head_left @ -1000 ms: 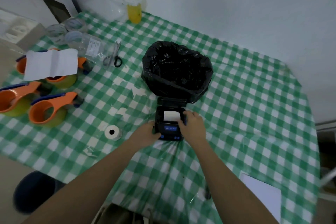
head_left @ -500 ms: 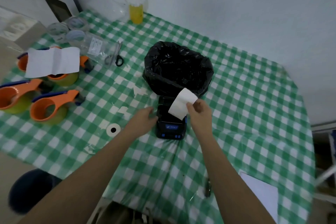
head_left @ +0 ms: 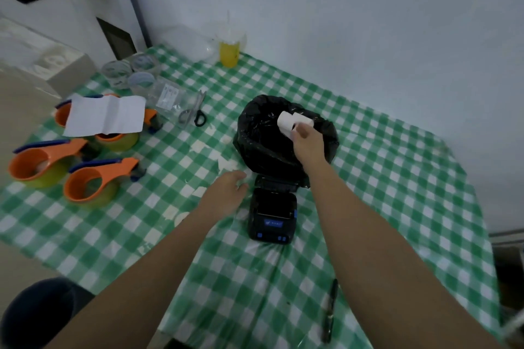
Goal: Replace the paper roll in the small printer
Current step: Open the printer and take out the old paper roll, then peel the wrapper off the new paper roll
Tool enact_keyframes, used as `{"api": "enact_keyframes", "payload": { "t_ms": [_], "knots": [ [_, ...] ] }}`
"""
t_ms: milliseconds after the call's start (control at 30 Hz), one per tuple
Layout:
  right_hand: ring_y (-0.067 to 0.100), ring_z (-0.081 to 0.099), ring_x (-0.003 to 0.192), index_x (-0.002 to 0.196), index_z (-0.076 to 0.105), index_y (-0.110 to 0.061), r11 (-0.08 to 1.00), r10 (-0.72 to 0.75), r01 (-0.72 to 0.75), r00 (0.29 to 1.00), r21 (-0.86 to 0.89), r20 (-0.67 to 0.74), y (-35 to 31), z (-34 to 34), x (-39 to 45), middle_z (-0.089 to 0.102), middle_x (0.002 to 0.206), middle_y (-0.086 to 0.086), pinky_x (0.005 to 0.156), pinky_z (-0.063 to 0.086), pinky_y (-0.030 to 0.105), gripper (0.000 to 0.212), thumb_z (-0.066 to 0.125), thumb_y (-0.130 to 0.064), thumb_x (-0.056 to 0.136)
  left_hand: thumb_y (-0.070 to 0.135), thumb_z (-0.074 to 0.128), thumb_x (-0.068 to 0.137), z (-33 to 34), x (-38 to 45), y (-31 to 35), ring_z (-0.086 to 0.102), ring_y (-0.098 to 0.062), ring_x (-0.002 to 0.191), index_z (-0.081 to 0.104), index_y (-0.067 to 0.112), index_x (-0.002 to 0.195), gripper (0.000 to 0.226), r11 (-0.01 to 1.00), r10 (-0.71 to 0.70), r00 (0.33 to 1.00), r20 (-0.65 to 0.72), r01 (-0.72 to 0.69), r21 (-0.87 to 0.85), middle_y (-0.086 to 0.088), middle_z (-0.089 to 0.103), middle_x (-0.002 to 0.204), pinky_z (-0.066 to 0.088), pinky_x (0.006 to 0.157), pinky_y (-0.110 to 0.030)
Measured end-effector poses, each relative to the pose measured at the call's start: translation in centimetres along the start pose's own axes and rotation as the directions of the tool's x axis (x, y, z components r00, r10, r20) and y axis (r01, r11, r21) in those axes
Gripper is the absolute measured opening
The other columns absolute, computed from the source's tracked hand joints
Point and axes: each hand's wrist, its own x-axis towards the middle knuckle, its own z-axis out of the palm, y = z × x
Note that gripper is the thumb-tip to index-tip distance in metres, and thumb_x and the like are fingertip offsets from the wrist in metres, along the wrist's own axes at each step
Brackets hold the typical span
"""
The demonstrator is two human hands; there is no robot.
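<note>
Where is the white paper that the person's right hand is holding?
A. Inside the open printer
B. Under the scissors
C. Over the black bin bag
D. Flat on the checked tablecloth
C: the right hand holds the white paper above the opening of the black bin bag, while the printer sits open with its paper bay dark and empty.

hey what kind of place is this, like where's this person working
Probably a small packing or shipping corner in a home or shop, not a formal office. Clues: orange tape dispensers and a small label printer on a green checked tablecloth, plus scissors and a bag-lined bin.
</note>
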Motion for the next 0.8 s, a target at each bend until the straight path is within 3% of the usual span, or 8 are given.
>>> {"api": "enact_keyframes", "payload": {
  "t_ms": [133,267,367,467,567,667,733,800],
  "knots": [
    [0.027,0.049,0.125,0.135,0.046,-0.009,0.998,-0.055,0.057,0.996,-0.038,0.067,0.8,0.5,-1.8,0.052,0.138,0.012,0.099,0.04,0.029,0.04,0.04,-0.004,0.095,0.025,0.049,0.093,-0.7,-0.3,-1.5,0.05,-0.026,0.124,0.049,0.015,0.133,0.041,0.997,-0.028,0.999,-0.043,0.031,0.072,-0.009,0.048,0.141,0.043,0.103,-0.04],
    [0.021,0.058,0.108,0.118,0.06,-0.01,0.966,-0.232,0.241,0.967,-0.091,0.104,1.8,2.0,-5.1,0.062,0.122,0.01,0.088,0.043,0.024,0.03,0.045,-0.006,0.093,0.043,0.059,0.084,-1.6,-1.5,-4.6,0.032,-0.034,0.135,0.036,0.018,0.14,0.066,0.892,-0.101,0.994,0.035,0.074,0.445,-0.013,0.035,0.148,0.036,0.108,-0.047],
    [0.02,0.059,0.099,0.112,0.063,-0.01,0.922,-0.324,0.355,0.926,-0.155,0.191,3.1,3.6,-7.8,0.062,0.118,0.009,0.085,0.048,0.028,0.026,0.046,-0.008,0.092,0.045,0.067,0.077,-1.9,-2.6,-7.0,0.025,-0.036,0.137,0.024,0.019,0.144,0.084,0.827,-0.221,0.968,0.119,0.121,0.55,-0.015,0.024,0.151,0.033,0.109,-0.049],
    [0.023,0.059,0.093,0.111,0.063,-0.008,0.884,-0.364,0.426,0.885,-0.191,0.292,4.4,4.9,-10.1,0.062,0.118,0.01,0.081,0.046,0.03,0.026,0.045,-0.008,0.093,0.038,0.07,0.076,-1.8,-3.4,-9.0,0.032,-0.036,0.131,0.026,0.02,0.143,0.082,0.806,-0.244,0.962,0.127,0.128,0.577,-0.014,0.03,0.145,0.041,0.103,-0.047],
    [0.001,0.042,0.064,0.11,0.064,-0.007,0.882,-0.35,0.428,0.875,-0.196,0.335,5.4,5.8,-11.7,0.061,0.106,0.01,0.072,0.037,0.027,0.025,0.045,-0.008,0.094,0.026,0.064,0.083,-1.8,-3.7,-10.2,0.042,-0.034,0.122,0.032,0.019,0.14,0.066,0.792,-0.219,0.967,0.131,0.097,0.603,-0.013,0.038,0.139,0.048,0.095,-0.044],
    [-0.01,0.032,0.06,0.108,0.064,-0.006,0.898,-0.328,0.401,0.885,-0.18,0.331,6.1,5.8,-12.7,0.05,0.09,0.0,0.069,0.035,0.023,0.024,0.045,-0.008,0.094,0.016,0.057,0.087,-2.1,-3.8,-10.3,0.047,-0.032,0.117,0.039,0.015,0.135,0.052,0.817,-0.187,0.975,0.119,0.087,0.57,-0.013,0.043,0.135,0.049,0.093,-0.043],
    [-0.006,0.035,0.057,0.108,0.065,-0.007,0.904,-0.317,0.39,0.887,-0.176,0.336,6.3,5.4,-13.2,0.055,0.094,0.003,0.062,0.032,0.013,0.024,0.045,-0.007,0.094,0.017,0.058,0.087,-2.3,-3.9,-9.8,0.049,-0.031,0.117,0.041,0.013,0.134,0.05,0.867,-0.15,0.984,0.093,0.086,0.491,-0.013,0.046,0.134,0.048,0.094,-0.041],
    [-0.001,0.042,0.054,0.106,0.066,-0.011,0.922,-0.283,0.352,0.897,-0.162,0.339,6.5,4.9,-13.4,0.06,0.102,0.005,0.055,0.031,0.008,0.024,0.047,-0.008,0.093,0.022,0.062,0.086,-2.4,-4.1,-8.4,0.052,-0.028,0.117,0.044,0.014,0.132,0.05,0.954,-0.081,0.995,0.054,0.061,0.295,-0.008,0.049,0.131,0.045,0.093,-0.036]
  ]
}}
